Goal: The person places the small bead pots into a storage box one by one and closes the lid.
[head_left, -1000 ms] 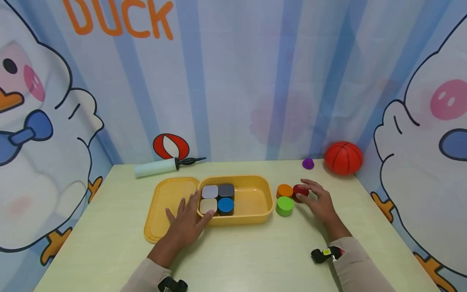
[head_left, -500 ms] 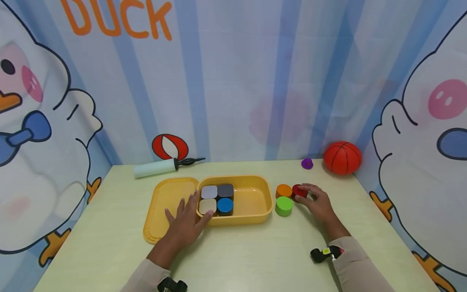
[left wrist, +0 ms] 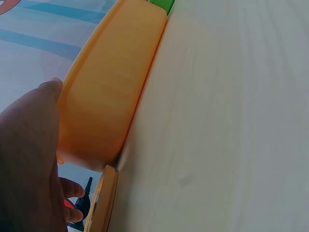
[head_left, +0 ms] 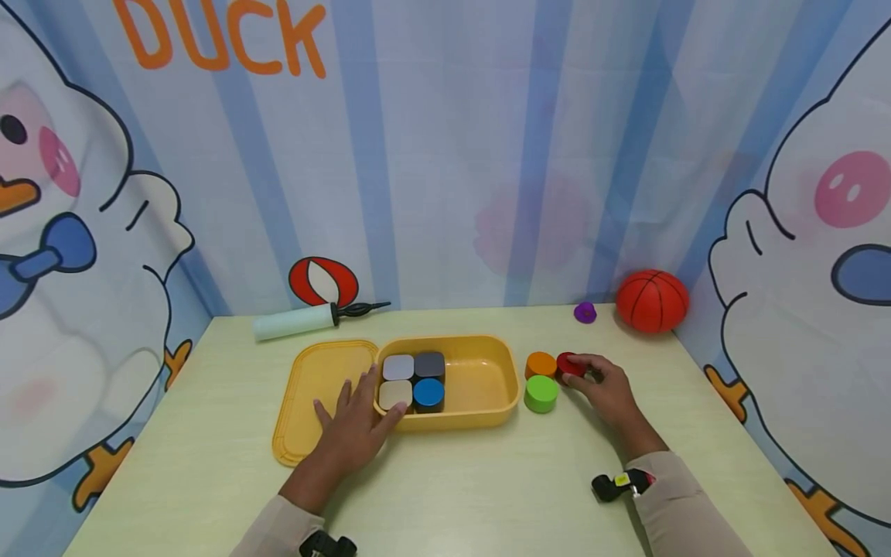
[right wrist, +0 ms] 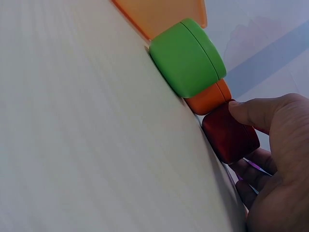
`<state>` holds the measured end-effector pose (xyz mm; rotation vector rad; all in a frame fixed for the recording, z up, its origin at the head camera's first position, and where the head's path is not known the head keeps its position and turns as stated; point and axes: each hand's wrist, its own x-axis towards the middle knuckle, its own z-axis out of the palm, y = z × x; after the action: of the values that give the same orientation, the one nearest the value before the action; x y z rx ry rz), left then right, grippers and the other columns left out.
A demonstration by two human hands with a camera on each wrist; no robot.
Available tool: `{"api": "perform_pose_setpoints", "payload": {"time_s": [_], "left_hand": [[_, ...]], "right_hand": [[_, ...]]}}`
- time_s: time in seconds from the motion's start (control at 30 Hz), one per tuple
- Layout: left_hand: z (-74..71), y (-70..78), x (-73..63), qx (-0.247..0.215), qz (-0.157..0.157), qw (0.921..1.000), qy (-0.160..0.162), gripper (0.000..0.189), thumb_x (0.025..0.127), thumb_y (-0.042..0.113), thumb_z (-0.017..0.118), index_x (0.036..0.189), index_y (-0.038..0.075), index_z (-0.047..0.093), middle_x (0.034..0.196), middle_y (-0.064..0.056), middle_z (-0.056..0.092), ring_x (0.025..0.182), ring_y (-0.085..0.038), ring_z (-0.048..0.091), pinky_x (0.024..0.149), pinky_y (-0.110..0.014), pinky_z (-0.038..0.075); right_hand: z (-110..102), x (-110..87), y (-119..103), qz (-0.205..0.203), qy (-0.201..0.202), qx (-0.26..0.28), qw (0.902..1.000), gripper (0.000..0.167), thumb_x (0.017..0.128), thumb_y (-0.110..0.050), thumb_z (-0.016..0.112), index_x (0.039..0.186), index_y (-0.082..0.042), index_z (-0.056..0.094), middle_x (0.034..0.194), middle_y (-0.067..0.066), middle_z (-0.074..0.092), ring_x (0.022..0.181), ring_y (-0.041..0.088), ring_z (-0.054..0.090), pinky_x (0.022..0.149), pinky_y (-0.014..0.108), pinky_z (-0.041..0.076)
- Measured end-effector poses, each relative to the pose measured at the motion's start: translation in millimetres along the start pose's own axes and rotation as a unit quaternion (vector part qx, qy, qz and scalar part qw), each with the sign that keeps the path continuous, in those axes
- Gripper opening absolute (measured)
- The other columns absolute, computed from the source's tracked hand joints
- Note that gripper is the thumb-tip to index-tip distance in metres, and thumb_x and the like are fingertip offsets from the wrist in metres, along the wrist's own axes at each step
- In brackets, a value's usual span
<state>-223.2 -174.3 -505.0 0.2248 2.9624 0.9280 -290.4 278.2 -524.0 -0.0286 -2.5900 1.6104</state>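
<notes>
My right hand (head_left: pixel 612 391) holds a dark red lidded container (right wrist: pixel 227 133) between thumb and fingers, down at the table. An orange lidded container (head_left: pixel 541 363) stands close at its left, with a green round one (head_left: pixel 541 393) in front. My left hand (head_left: pixel 351 435) lies with spread fingers at the left rim of a yellow box (head_left: pixel 462 420), its palm over a flat yellow lid (head_left: pixel 298 422). Inside the box's left half sit a lavender container (head_left: pixel 398 367), a dark grey one (head_left: pixel 429 363), a beige one (head_left: pixel 395 393) and a blue-topped one (head_left: pixel 428 393).
A pale green hand pump (head_left: pixel 295 321) with a black nozzle lies at the back left. At the back right are a red ball (head_left: pixel 652 301) with black lines and a small purple piece (head_left: pixel 585 312). A patterned curtain (head_left: pixel 445 155) rises behind the table.
My right fingers have closed further round the dark red container, and it now stands nearer the orange one. The left hand stays at the box.
</notes>
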Motion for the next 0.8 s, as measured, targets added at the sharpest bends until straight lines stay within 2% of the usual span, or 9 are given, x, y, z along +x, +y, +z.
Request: {"api": "perform_pose_setpoints", "payload": {"time_s": [0.37, 0.8], "left_hand": [[2.5, -0.8, 0.2, -0.010, 0.007, 0.9998, 0.014, 0.096, 0.107, 0.076, 0.043, 0.178, 0.018, 0.013, 0.180, -0.024, 0.027, 0.168, -0.057, 0.008, 0.119, -0.089, -0.018], [0.5, -0.2, 0.2, -0.001, -0.008, 0.9999, -0.007, 0.096, 0.107, 0.077, 0.040, 0.178, 0.022, 0.005, 0.182, -0.019, 0.023, 0.170, -0.052, 0.004, 0.120, -0.085, -0.022]], "right_hand": [[-0.9, 1.9, 1.5, 0.012, -0.004, -0.007, 0.9999, 0.046, 0.104, -0.014, 0.075, 0.147, -0.002, 0.064, 0.162, 0.025, 0.053, 0.151, 0.044, 0.047, 0.132, 0.061, 0.035], [-0.1, 1.4, 2.4, 0.005, -0.002, -0.008, 1.0000, 0.049, 0.101, -0.012, 0.077, 0.147, -0.002, 0.064, 0.162, 0.026, 0.054, 0.150, 0.045, 0.049, 0.130, 0.061, 0.037]]}}
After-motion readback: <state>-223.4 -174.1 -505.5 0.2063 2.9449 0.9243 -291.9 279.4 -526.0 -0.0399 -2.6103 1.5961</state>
